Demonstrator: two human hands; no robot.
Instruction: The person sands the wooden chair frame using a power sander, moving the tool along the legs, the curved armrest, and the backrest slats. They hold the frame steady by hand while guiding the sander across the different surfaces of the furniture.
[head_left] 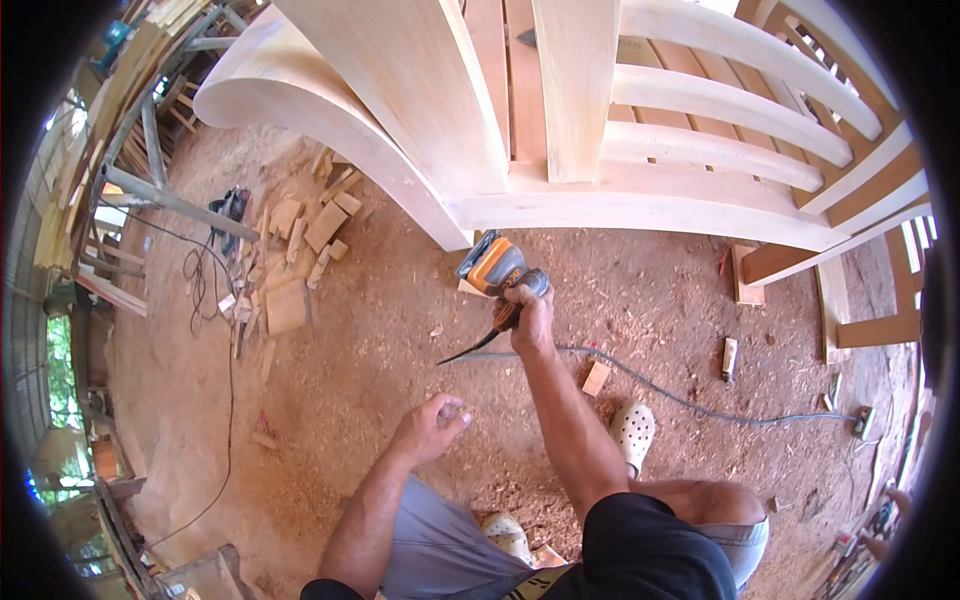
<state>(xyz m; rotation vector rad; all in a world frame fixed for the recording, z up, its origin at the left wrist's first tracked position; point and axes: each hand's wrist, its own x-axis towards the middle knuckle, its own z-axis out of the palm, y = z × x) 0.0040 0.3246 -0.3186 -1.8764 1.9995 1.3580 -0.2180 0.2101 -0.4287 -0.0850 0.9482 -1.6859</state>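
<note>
My right hand (533,310) is wrapped round the body of an orange and grey electric sander (497,268). The sander's flat pad faces the lower edge of a pale wooden bench frame (640,207), right by the foot of its curved leg (420,205). From the tool's rear, a dark cord (470,350) hangs toward the ground. Over my left knee, my left hand (432,428) hovers with its fingers loosely curled and the thumb a little apart, nothing in it.
Wood offcuts (325,225) lie heaped on the dirt floor at left, near another power tool (230,205). A grey cable (680,400) runs right to a socket block (863,422). Small wood blocks (596,378) and shavings are scattered about. Metal racking (150,185) holds boards at far left.
</note>
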